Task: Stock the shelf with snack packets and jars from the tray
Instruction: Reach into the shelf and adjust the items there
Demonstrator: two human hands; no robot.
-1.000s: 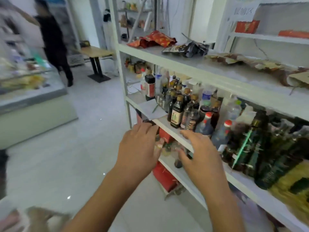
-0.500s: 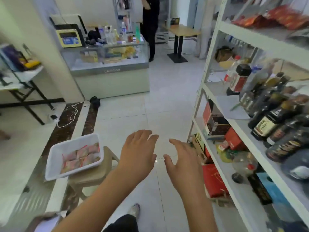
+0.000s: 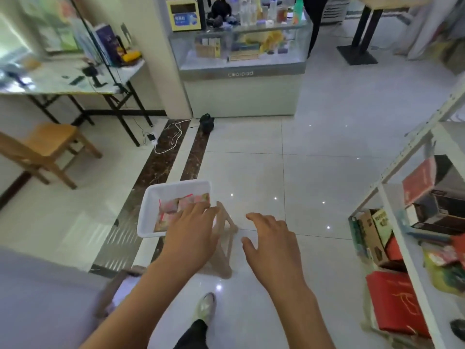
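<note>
White plastic tray of pink snack packets sits on a small wooden stool, well left of the white metal shelf. My left hand is over its near right corner, fingers straight and empty. My right hand, also spread and empty, hangs beside the stool.

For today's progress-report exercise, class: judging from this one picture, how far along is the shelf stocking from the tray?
Done: cannot tell; the shelf shows boxes, with no stocked snacks in view. In hand: nothing; the left hand is spread over the tray, and the right hand is open above the floor. Left: the pink packets lying in the tray; no jars visible there.
</note>
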